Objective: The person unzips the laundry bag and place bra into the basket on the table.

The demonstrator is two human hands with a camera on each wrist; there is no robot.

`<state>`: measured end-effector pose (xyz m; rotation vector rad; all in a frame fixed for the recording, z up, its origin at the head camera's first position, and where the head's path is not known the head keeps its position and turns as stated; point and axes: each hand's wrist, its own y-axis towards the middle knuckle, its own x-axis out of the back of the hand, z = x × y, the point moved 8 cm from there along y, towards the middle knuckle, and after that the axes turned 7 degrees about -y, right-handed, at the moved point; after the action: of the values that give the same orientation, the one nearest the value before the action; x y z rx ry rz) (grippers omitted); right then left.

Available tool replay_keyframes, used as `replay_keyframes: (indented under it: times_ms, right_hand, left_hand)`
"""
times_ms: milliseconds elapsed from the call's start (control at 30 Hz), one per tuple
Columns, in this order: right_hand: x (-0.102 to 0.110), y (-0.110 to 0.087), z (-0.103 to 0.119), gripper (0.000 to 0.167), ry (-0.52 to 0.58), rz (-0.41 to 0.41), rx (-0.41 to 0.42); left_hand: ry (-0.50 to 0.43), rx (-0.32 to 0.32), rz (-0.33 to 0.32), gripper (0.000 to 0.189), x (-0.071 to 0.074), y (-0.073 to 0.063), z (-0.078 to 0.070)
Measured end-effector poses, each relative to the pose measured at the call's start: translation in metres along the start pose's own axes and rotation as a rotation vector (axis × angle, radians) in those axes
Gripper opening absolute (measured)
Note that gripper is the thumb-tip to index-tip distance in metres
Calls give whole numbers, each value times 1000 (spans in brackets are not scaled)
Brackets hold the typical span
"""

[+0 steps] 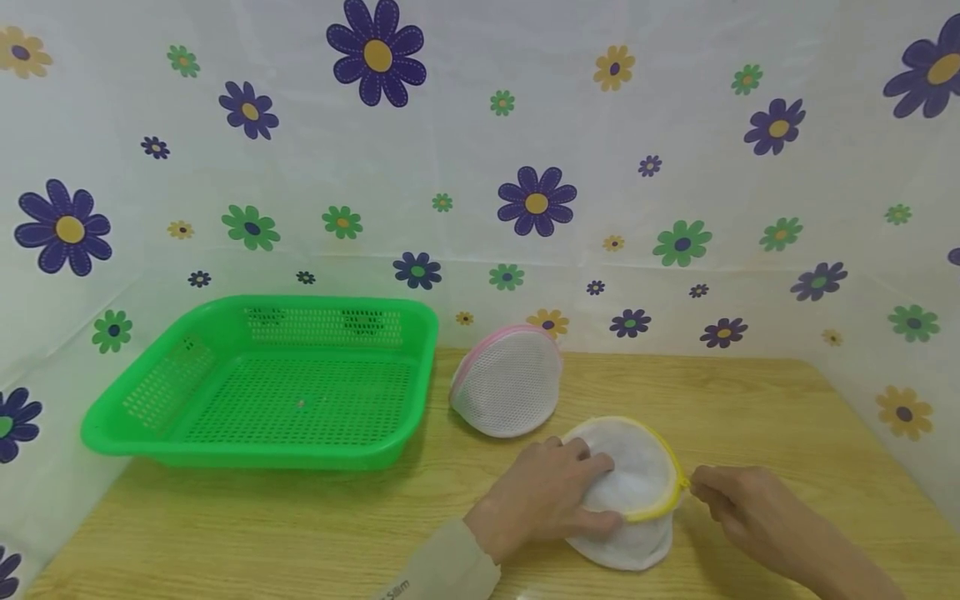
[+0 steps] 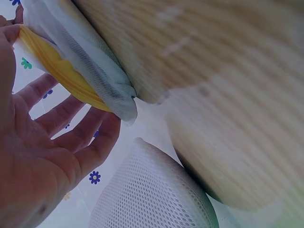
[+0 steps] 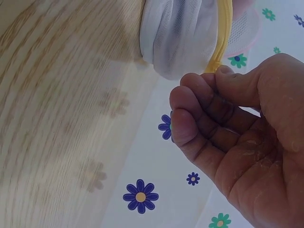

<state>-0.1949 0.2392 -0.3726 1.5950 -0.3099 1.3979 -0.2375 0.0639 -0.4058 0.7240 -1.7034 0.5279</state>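
A white mesh laundry bag with a yellow zipper band [image 1: 633, 467] rests on the table at front right. My left hand [image 1: 551, 496] holds its left side, thumb near the front and fingers spread over the top. In the left wrist view, the fingers [image 2: 97, 142] curve along the yellow band. On the bag's right side, my right hand [image 1: 746, 504] pinches the zipper pull [image 3: 214, 66] between thumb and index finger, the other fingers curled. Just behind stands a second white mesh laundry bag [image 1: 510, 383] with pink trim, touched by neither hand.
A green plastic basket [image 1: 262, 457] with perforated sides sits on the left of the wooden table [image 1: 300, 533]. Small specks show on its floor. A white sheet [image 1: 465, 142] printed with flowers hangs behind the table and along its sides.
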Motion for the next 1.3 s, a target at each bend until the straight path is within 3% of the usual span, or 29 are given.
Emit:
replay_keyframes:
  times_ms: [400, 767, 1300]
  right_hand:
    - [-1, -1, -2, 46, 20, 39, -25]
    - [-3, -3, 3, 43, 68, 17, 28]
    - [-6, -7, 4, 39, 116, 47, 28]
  left_hand:
    - [25, 30, -2, 62, 0, 1, -2]
    - [35, 76, 30, 65, 1, 2, -2]
    - [86, 77, -27, 60, 2, 7, -5]
